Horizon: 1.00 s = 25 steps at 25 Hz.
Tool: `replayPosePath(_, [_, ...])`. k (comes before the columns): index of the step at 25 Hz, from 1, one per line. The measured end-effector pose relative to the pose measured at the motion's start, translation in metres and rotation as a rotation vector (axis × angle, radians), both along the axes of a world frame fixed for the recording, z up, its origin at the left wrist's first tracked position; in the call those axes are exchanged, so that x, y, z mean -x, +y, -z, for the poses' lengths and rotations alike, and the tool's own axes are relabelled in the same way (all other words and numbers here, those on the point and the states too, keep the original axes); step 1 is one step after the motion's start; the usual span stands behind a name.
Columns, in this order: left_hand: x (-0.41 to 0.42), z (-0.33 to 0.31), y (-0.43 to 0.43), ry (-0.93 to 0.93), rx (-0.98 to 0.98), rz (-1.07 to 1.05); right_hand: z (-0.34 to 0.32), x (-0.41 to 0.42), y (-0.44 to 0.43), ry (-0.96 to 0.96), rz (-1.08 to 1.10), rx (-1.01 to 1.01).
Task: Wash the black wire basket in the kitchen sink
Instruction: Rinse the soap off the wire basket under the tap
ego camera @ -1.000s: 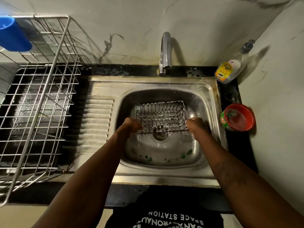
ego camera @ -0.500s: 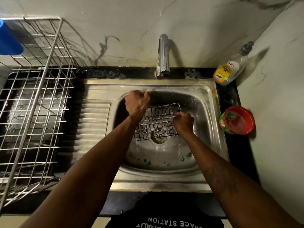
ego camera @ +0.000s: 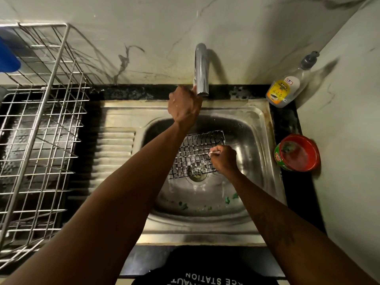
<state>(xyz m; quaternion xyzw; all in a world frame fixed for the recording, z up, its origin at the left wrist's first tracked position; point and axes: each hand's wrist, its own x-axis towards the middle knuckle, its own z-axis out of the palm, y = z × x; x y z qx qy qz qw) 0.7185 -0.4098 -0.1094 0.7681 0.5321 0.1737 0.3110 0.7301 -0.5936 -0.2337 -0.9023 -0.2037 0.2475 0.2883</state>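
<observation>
The black wire basket (ego camera: 195, 155) lies tilted in the steel sink (ego camera: 257, 124), over the drain, with soap suds on its wires. My right hand (ego camera: 223, 159) grips the basket's right edge. My left hand (ego camera: 184, 105) is raised at the back of the sink, right beside the base of the chrome tap (ego camera: 201, 68), fingers curled toward it; whether it grips anything there is hidden. No water stream shows under the spout.
A large steel dish rack (ego camera: 41, 130) stands on the left counter, with a blue cup (ego camera: 8, 56) at its far corner. A dish soap bottle (ego camera: 287, 85) and a red soap tub (ego camera: 298, 153) sit on the right ledge. Green scraps lie in the basin.
My left hand let go of the basket and rose up and back to the tap. My right hand kept the basket's right edge, and the basket tilted.
</observation>
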Motion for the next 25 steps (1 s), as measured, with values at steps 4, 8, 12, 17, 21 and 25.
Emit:
replayPosePath(4, [0.012,0.023,0.021,-0.001,0.299,-0.171,0.001,-0.005,0.003,0.008,-0.017,-0.021])
replayPosePath(8, [0.053,0.051,0.028,-0.251,0.695,-0.112,0.005,-0.009,0.012,-0.028,-0.083,-0.057])
replayPosePath(12, [0.085,0.092,0.021,0.186,0.283,0.099,0.002,-0.01,0.034,-0.124,-0.279,-0.082])
replayPosePath(17, [0.088,0.12,0.013,0.612,-0.161,0.577,0.016,-0.016,0.063,-0.303,-0.473,-0.054])
replayPosePath(21, [0.064,0.13,0.012,0.524,-0.06,0.816,0.026,-0.015,0.074,-0.281,-0.468,0.033])
replayPosePath(25, [0.059,0.147,0.004,0.366,0.037,0.891,0.019,-0.026,0.069,-0.259,-0.593,0.157])
